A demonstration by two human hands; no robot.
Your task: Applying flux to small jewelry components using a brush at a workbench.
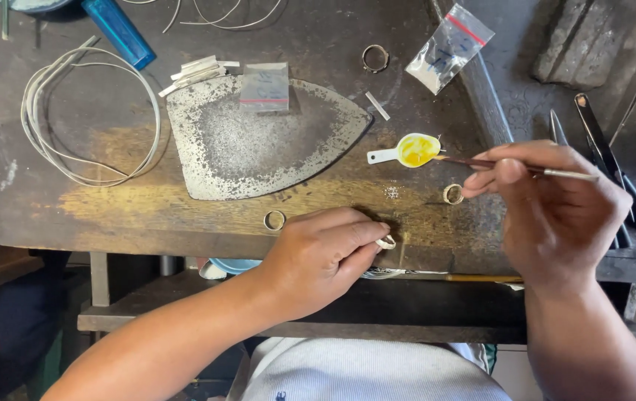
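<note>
My left hand (322, 256) rests at the front edge of the dark wooden bench (110, 200), pinching a small silver ring (386, 242) between thumb and fingertips. My right hand (556, 208) grips a thin brush (481, 163) whose tip dips into a small white spoon-shaped dish of yellow paste (414, 150). A loose metal ring (452, 194) lies just left of my right fingers. Another ring (274, 220) sits on the bench left of my left hand.
A worn, iron-shaped steel plate (251, 145) lies mid-bench with a small plastic bag (264, 87) on it. Coiled silver wire (88, 111) sits at left, metal strips (195, 73) and a ring (375, 57) behind, a powder bag (448, 48) and dark tools (608, 160) at right.
</note>
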